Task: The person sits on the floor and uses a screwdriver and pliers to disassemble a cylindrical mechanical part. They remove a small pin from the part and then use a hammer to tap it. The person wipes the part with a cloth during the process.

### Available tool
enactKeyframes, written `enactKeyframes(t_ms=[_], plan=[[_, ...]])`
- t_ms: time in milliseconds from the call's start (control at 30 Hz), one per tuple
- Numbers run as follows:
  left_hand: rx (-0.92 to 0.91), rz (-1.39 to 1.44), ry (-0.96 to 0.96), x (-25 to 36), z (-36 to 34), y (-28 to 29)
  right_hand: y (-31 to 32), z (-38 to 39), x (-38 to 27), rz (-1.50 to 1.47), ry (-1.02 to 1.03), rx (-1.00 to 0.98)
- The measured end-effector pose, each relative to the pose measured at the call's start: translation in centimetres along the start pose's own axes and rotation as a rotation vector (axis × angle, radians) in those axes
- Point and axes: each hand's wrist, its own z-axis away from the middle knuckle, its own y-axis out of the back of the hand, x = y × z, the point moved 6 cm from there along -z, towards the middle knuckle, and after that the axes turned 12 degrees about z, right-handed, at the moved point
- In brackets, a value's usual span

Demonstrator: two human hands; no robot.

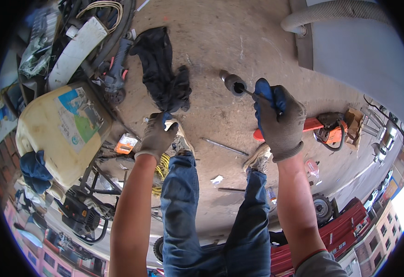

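My right hand (280, 117), in a grey-brown glove with blue fingers, is closed around a thin dark rod (249, 93). The rod's far tip reaches the open end of a dark cylindrical metal part (234, 84) on the ground ahead. Whether the tip is inside that opening, I cannot tell. My left hand (156, 135), gloved the same way, is curled closed above my left shoe. Its fingertips are next to the lower end of a crumpled black cloth (161, 64); what they grip, if anything, is hidden.
A long metal bar (225, 147) lies between my feet. An orange chainsaw (333, 130) with a red bar cover sits at right. To the left are a yellowish jerrycan (40, 120) and a grey power tool (115, 76). A grey cabinet (363, 51) stands at far right.
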Motion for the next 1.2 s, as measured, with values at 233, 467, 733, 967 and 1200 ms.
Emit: enactKeyframes(t_ms=[233,467,733,967,1200], plan=[[-0.088,-0.002,0.047,1.5,1.1,-0.4,4.4,2.8,-0.4,-0.190,-0.089,0.101],[-0.091,0.198,-0.394,17.4,9.1,-1.3,5.2,12.7,3.0,-0.316,-0.265,-0.124],[-0.716,0.255,-0.437,19.9,16.6,-10.7,5.1,24.3,6.5,-0.366,-0.498,-0.184],[-0.732,-0.136,-0.293,18.1,20.2,-12.7,3.7,33.9,9.1,-0.747,-0.625,-0.162],[-0.751,-0.088,-0.235,16.0,25.9,-19.9,2.4,51.2,22.2,-0.605,-1.001,0.237]])
